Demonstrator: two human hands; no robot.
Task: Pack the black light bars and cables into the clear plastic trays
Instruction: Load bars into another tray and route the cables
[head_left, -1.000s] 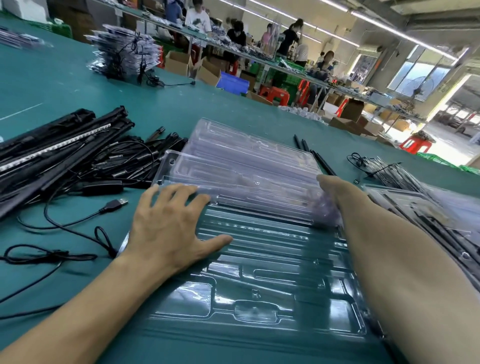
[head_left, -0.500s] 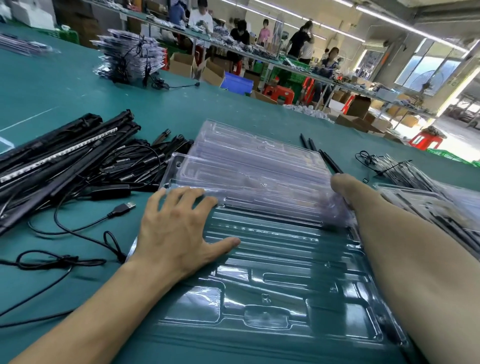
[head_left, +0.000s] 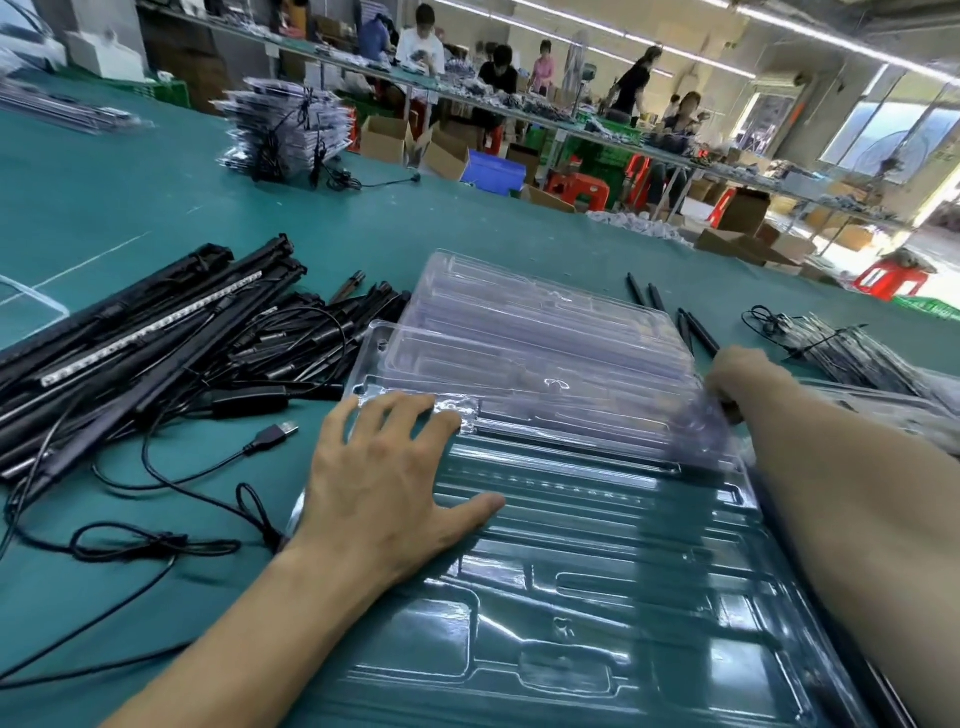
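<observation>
Little has shifted since a moment earlier: the left hand (head_left: 384, 483) has spread its fingers a touch farther, and the right near corner of the stack of clear moulded plastic trays (head_left: 519, 332) now looks raised and blurred. That left hand lies flat with straight fingers, palm on the near clear plastic tray (head_left: 597, 597) and fingertips on the stack's near-left flange, gripping nothing. The right hand (head_left: 737, 374) curls its fingers round the stack's right edge, apparently pinching the top tray. Both lie mid-way across the green table (head_left: 467, 228). The pile of long black light bars (head_left: 130, 332) and the loose black cables (head_left: 270, 436) lie to the left, unpacked. Such thin trays should be light, springy, slippery and prone to cling together, so taking an edge flange while pinning the one beneath seems wise.
</observation>
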